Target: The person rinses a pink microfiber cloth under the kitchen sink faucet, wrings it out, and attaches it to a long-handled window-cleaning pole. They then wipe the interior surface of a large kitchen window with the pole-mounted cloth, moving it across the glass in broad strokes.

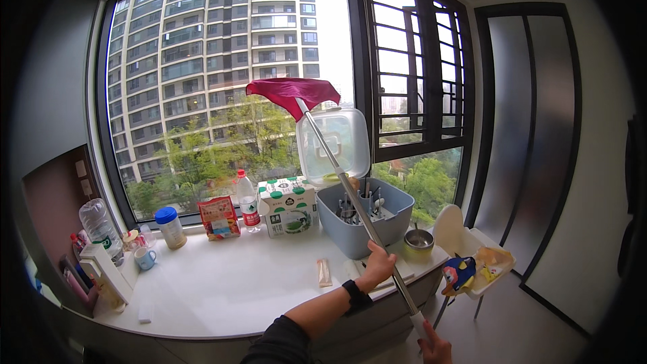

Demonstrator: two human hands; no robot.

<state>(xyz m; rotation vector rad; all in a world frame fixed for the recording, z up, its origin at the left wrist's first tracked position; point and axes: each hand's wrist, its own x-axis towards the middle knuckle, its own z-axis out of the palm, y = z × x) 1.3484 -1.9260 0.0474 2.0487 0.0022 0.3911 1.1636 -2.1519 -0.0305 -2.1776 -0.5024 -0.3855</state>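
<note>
My left hand (379, 264), with a black band on the wrist, grips the middle of a silver telescopic pole (360, 207). Lower down, my right hand (435, 346) is closed around the pole's white handle (419, 324). The pole slants up and to the left across the counter. A magenta cloth (293, 92) is draped over the head at its top end, hiding the head's shape. In the picture the cloth overlaps the large window pane (202, 86); whether it touches the glass I cannot tell.
Behind the pole stands a grey-blue dish box (333, 230) with its clear lid (361, 156) raised. Along the white counter (202, 288) are a milk carton box (293, 207), a water bottle (246, 199), a red pouch (219, 217) and a blue-lidded jar (172, 230). A high chair (450, 227) stands right.
</note>
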